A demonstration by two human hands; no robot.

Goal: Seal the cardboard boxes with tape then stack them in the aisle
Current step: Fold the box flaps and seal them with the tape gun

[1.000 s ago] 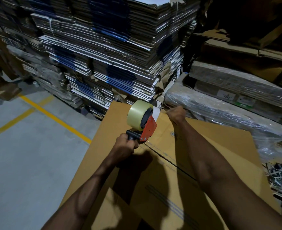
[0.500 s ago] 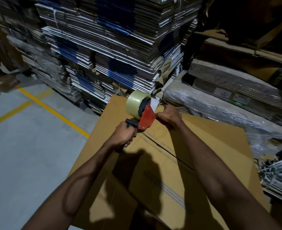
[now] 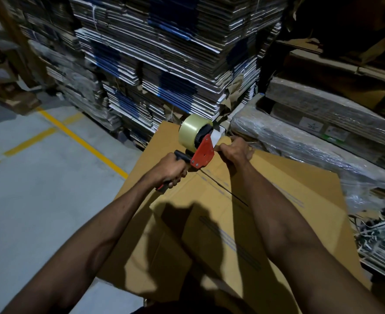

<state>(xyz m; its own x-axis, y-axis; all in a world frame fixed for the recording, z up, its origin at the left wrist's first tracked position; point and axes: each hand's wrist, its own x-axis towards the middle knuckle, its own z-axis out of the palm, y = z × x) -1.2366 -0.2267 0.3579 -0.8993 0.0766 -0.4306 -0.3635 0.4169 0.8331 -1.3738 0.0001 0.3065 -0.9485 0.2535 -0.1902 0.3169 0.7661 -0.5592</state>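
Left hand (image 3: pixel 173 171) fisted round tape gun (image 3: pixel 198 141) handle; right hand (image 3: pixel 235 151) pinches at its far-edge tape end. Risk: tape lands off the box (image 3: pixel 266 223) seam (image 3: pixel 223 189).

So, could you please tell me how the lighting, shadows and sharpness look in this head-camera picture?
Head view: the light is dim, and the upper right corner falls nearly black. Hard arm shadows lie across the cardboard box below the tape dispenser. The left hand and right hand are sharp; the far left edge is smeared. Wide-angle distortion bends the stacked flat cartons, and the plastic-wrapped bundle glints faintly.
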